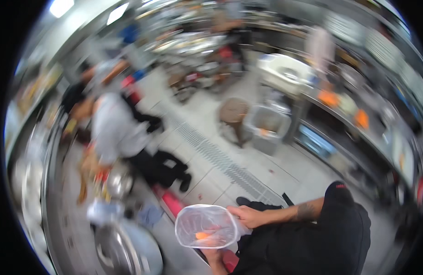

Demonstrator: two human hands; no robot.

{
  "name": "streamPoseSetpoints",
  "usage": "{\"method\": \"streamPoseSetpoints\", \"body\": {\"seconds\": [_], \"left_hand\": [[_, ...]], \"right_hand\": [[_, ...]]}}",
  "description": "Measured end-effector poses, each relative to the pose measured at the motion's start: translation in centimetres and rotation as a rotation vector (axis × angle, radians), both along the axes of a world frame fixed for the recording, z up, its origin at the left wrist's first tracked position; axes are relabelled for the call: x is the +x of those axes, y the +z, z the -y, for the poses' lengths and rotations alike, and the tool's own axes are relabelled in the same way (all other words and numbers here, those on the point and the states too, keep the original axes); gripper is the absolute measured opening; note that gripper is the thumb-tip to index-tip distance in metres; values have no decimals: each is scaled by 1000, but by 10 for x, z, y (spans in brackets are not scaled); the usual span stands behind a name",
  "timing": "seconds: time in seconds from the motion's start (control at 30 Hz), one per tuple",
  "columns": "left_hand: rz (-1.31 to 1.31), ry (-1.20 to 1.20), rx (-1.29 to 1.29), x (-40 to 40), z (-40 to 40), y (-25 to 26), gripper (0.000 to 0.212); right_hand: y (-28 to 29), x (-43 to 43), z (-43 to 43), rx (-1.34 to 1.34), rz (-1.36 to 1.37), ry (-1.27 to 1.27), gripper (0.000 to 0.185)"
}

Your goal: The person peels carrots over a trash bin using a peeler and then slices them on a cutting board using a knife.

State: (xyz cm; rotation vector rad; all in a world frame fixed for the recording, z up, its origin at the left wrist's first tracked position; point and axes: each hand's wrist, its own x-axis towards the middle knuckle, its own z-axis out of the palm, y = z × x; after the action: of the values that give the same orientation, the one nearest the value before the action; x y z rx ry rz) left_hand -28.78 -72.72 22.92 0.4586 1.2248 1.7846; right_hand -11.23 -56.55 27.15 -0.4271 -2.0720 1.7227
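A clear plastic container (206, 227), possibly lined with a bag, is tilted so its mouth faces up towards me. Inside it lie orange pieces (202, 235), blurred, perhaps carrot. My right hand (250, 216) grips its rim on the right side, with loose plastic film gathered below the fingers. At the lower edge of the container is my left hand (213, 255), partly hidden by it and apparently holding it from beneath. Just left of the container runs a metal counter (180, 254).
A large metal pot (142, 244) with a lid stands on the counter. A person in a light shirt (118, 127) bends over it at left. Across the floor runs a drain grate (204, 147). A lined grey bin (266, 141) and a worktop with orange items (328, 98) are at right.
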Motion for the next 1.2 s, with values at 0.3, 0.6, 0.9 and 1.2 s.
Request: {"method": "streamPoseSetpoints", "body": {"seconds": [0.3,0.6,0.9,1.2], "left_hand": [[-1019,-1004,167,271,-148,47,10],[-350,-1986,-223,505,-187,-105,34],[-610,-2834,552,785,-199,-64,25],[-908,-2956,187,928,-227,-45,45]], "right_hand": [[16,309,55,-42,-84,-560,42],[46,574,125,-241,-53,-660,26],[33,677,173,-597,469,-958,31],[26,763,194,-970,446,-1198,34]]}}
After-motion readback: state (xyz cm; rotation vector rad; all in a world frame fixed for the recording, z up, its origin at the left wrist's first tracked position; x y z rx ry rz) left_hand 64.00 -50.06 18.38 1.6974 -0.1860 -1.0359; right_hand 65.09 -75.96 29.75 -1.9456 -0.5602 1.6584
